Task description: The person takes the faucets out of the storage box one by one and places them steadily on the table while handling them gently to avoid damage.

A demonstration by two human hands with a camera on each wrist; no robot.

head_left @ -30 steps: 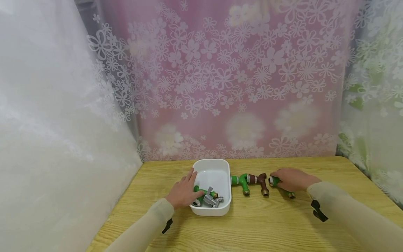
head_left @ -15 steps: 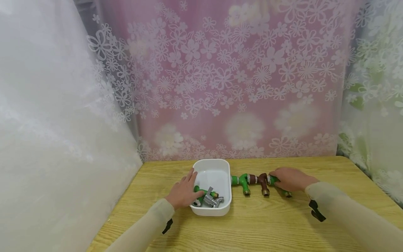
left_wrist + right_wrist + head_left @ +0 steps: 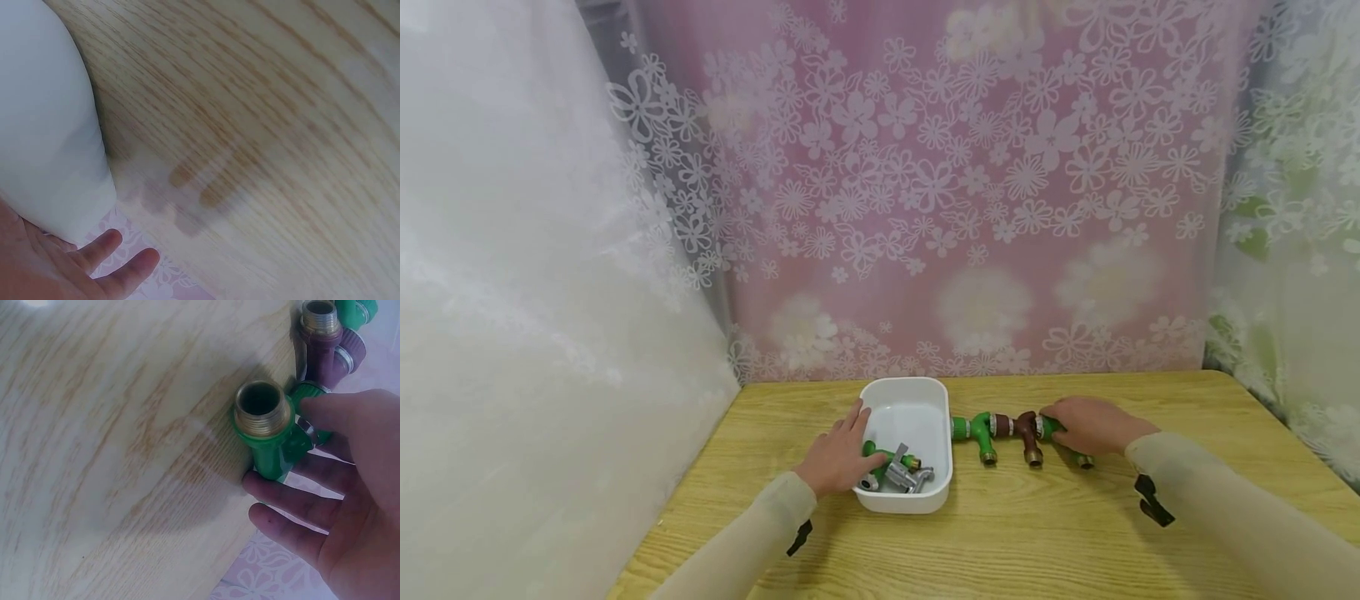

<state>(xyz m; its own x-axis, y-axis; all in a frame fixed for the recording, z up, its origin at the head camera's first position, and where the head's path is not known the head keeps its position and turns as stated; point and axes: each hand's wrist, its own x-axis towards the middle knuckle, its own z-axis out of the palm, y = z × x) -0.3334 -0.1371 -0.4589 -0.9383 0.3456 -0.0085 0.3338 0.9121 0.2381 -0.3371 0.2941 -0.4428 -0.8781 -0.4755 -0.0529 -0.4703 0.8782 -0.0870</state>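
My right hand point(image 3: 1093, 423) grips a green tap point(image 3: 270, 450) with a threaded brass spout, thumb on one side and fingers on the other in the right wrist view. The collar of that tap meets the end of a maroon tap point(image 3: 1028, 442) in the head view. Left of the maroon one lies another green tap point(image 3: 982, 435), in the same row on the table. My left hand point(image 3: 838, 458) rests at the left rim of a white plastic tub point(image 3: 910, 503), fingers straight and spread, thumb over the inside. In the tub lie a silver tap point(image 3: 901, 475) and green tap parts point(image 3: 913, 462).
The wooden table point(image 3: 1000, 550) runs back to a pink flowered curtain point(image 3: 985, 208). A pale sheet point(image 3: 535, 292) hangs along the left side, and a green-patterned curtain point(image 3: 1292, 250) at the right. The tap row begins right beside the tub's right wall.
My right hand has slid the green tap leftward, from a small gap to right up against the maroon tap, and has stayed there since. My left hand and the tub have not moved.
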